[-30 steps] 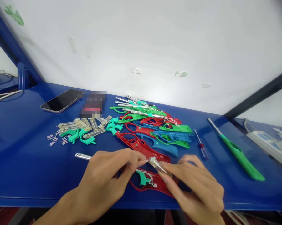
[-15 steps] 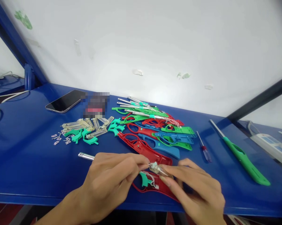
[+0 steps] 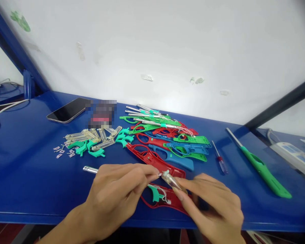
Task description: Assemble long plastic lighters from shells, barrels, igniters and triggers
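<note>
Between the thumb and fingers of my right hand (image 3: pixel 213 203) is a clear lighter fuel tank (image 3: pixel 170 179), its pale valve end tilted up to the left. My left hand (image 3: pixel 122 189) is closed in a pinch on a tiny pale pink clip (image 3: pixel 159 174), a small gap away from the valve end. Below the hands lies a red lighter shell half (image 3: pixel 176 200) with a teal trigger (image 3: pixel 155 194) and white wires in it. A metal lighter tube (image 3: pixel 90 169) sticks out from behind my left hand. Another red shell half (image 3: pixel 152 159) lies just beyond.
Clear fuel tanks (image 3: pixel 104 145), teal triggers (image 3: pixel 96 152) and small pink clips (image 3: pixel 58 156) lie at left, near a phone (image 3: pixel 69 110). Red, green and blue shells (image 3: pixel 172 158) are piled centrally. A screwdriver (image 3: pixel 222 164) and a whole green lighter (image 3: pixel 266 174) lie at right.
My left fingers have drawn slightly away from the valve end, with the small pink clip in the pinch. More of the fuel tank shows in my right hand.
</note>
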`<state>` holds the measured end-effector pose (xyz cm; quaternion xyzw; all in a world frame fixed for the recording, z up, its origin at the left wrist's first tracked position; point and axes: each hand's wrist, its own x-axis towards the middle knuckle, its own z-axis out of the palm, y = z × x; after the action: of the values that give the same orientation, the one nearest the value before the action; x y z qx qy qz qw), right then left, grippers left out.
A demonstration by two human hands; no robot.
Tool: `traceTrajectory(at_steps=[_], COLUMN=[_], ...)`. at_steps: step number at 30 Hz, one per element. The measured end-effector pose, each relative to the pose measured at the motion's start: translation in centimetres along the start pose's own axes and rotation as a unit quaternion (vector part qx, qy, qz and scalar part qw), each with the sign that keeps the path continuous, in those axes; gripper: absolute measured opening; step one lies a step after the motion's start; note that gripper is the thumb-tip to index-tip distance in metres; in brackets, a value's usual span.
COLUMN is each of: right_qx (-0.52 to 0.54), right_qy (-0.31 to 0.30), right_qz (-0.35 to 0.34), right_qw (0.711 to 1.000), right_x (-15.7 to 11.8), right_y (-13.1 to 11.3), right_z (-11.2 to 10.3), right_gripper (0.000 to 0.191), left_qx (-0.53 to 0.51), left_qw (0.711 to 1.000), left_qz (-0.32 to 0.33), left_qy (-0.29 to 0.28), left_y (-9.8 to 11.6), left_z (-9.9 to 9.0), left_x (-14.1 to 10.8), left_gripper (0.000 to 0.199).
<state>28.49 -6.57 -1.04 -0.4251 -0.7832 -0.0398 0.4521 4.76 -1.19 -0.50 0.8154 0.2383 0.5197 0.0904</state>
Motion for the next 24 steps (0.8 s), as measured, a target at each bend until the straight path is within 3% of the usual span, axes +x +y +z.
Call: traceTrajectory(at_steps=[5, 12, 16, 24], right_qx=[0.001, 0.009, 0.012, 0.007], right_qy=[-0.012, -0.025, -0.041, -0.084], right_qz=[0.0, 0.006, 0.025, 0.089], right_qw=[1.0, 1.0, 0.999, 0.992], right_x=[-0.3, -0.7, -0.3, -1.2], right_y=[0.0, 0.0, -0.1, -0.2], right_z=[0.0, -0.2, -0.4, -0.6], right_gripper=[0.012, 0.016, 0.01, 0.019], left_qx=[0.004, 0.033, 0.055, 0.103], left_qw=[1.0, 0.999, 0.998, 0.992], left_qz=[0.013, 0.019, 0.028, 0.072], left_qy=[-0.005, 0.001, -0.003, -0.006], left_y=[0.0, 0.2, 0.4, 0.9], left_z=[0.2, 0.4, 0.4, -0.1], left_x=[0.3, 0.2, 0.0, 0.0], left_gripper=[0.024, 0.029, 0.029, 0.029])
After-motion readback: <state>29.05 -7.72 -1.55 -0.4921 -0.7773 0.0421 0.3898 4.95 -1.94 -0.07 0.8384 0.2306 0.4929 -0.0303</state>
